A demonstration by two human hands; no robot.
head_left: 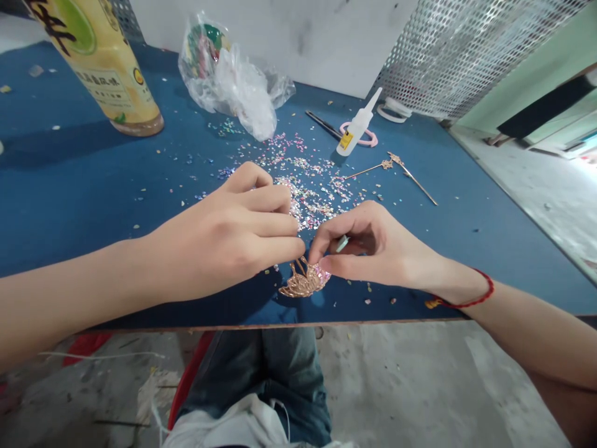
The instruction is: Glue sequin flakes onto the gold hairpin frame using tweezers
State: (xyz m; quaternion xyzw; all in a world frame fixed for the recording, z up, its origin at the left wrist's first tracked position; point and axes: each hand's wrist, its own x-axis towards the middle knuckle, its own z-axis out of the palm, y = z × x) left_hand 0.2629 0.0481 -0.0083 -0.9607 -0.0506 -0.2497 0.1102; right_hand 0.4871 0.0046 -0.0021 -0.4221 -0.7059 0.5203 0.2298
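Note:
A gold openwork hair ornament (302,285) with pink sequin-like bits at its right end is held just above the table's front edge. My left hand (242,227) is closed, its fingertips at the thin stems on top of the ornament. From the right, my right hand (368,246) pinches with thumb and forefinger at the pink end. A small stick with a pale green end (342,242) pokes out between its curled fingers; the rest of it is hidden. Just beyond both hands lie scattered shiny sequins (310,199).
On the blue table (466,249) stand a yellow drink bottle (105,74) and a white glue bottle (357,130). Pink-handled scissors (368,140), two gold hairpins (413,180), a clear plastic bag (242,81) and a tape roll (394,111) lie further back. A white panel (280,43) rises behind.

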